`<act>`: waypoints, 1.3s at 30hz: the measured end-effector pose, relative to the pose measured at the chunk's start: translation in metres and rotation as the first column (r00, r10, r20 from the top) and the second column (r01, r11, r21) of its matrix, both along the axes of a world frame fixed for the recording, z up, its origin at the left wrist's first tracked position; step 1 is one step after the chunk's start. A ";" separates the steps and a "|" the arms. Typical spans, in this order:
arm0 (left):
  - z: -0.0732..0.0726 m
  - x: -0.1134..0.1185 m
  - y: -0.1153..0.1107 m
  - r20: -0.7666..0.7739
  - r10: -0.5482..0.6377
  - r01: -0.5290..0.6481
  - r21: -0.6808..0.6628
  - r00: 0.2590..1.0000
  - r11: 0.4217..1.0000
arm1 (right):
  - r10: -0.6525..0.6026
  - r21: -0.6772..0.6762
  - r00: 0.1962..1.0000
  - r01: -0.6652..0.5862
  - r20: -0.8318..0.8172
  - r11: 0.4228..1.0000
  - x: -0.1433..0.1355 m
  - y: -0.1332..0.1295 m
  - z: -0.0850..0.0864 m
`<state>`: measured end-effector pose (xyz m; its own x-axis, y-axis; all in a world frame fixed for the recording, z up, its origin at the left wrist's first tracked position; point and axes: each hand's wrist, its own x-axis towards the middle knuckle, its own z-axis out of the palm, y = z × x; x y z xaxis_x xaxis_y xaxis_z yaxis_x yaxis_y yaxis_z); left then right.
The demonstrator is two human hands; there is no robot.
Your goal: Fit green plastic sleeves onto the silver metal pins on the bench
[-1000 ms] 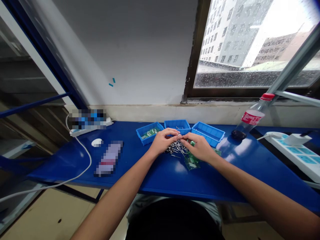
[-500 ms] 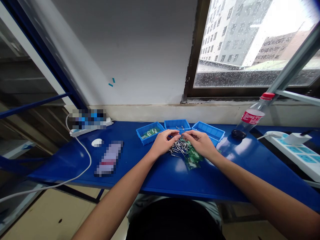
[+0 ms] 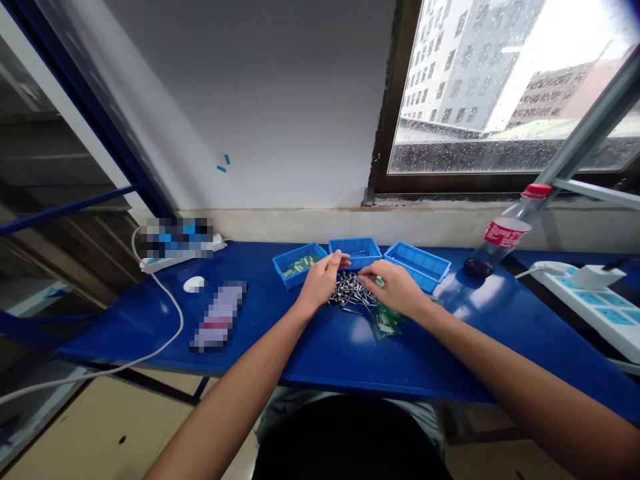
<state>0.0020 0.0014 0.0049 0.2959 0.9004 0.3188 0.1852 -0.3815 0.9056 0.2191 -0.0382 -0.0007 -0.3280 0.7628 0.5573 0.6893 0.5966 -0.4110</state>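
Over the left side of a pile of shiny metal fasteners [image 3: 351, 292], long-stemmed like rivets or screws, my left hand [image 3: 320, 279] is open with its fingers stretched forward. My right hand [image 3: 397, 288] reaches into the pile's right side, thumb and finger closed together at the tips. What they pinch is too small to make out. A small green-and-white piece [image 3: 380, 282] shows against its curled fingers. Green clear packets [image 3: 387, 321] lie under and in front of this hand, partly hidden. Behind the hands, the middle blue bin [image 3: 355, 244] has thin metal pieces in it.
A left blue bin [image 3: 287, 280] contains green packets; a right blue bin [image 3: 423, 270] stands opposite. Rightward are a cola bottle [image 3: 503, 233] and a power strip [image 3: 600, 300]. A blurred phone-like object [image 3: 220, 317], a white mouse-like object [image 3: 194, 285] and a cable [image 3: 173, 333] lie left.
My hands have moved apart. The metal pieces that stuck up from my fingertips are gone from there, and thin pieces lie in the middle bin. My right hand has lowered to the pile.
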 end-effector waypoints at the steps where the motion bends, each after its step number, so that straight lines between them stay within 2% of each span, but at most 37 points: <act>1: -0.001 0.000 0.001 0.025 0.003 -0.003 -0.018 1.000 1.000 | 0.091 0.024 0.995 -0.092 0.047 0.995 -0.003 -0.003 0.001; 3: -0.002 -0.001 0.002 0.048 0.017 -0.015 -0.036 0.999 0.999 | 0.257 0.039 0.958 -0.264 0.131 0.964 -0.008 -0.010 0.002; 5: -0.003 -0.001 0.003 0.054 0.023 -0.021 -0.037 0.998 0.999 | 0.334 0.029 0.925 -0.345 0.182 0.938 -0.014 -0.015 0.002; 9: -0.004 0.001 0.003 0.052 0.012 -0.010 -0.042 0.999 0.999 | 0.389 -0.053 0.872 -0.391 0.298 0.919 -0.020 -0.018 -0.005; 12: -0.002 0.001 0.002 0.027 0.004 -0.003 -0.034 1.000 0.999 | 0.407 -0.090 0.859 -0.400 0.311 0.912 -0.020 -0.015 -0.011; 19: 0.004 0.000 -0.004 -0.089 0.009 -0.004 0.050 0.996 0.999 | 0.360 0.015 0.889 -0.379 0.283 0.925 -0.021 -0.011 -0.009; 23: 0.006 0.001 -0.007 -0.152 -0.011 0.027 0.102 0.988 0.994 | 0.305 0.010 0.912 -0.320 0.276 0.947 -0.020 -0.012 -0.007; 33: 0.006 0.000 -0.007 -0.192 -0.027 0.052 0.127 0.981 0.991 | 0.212 -0.010 0.947 -0.216 0.240 0.976 -0.015 -0.009 -0.013; 39: 0.007 0.001 -0.007 -0.214 -0.024 0.053 0.131 0.977 0.990 | 0.205 0.028 0.939 -0.221 0.277 0.975 -0.019 -0.011 -0.012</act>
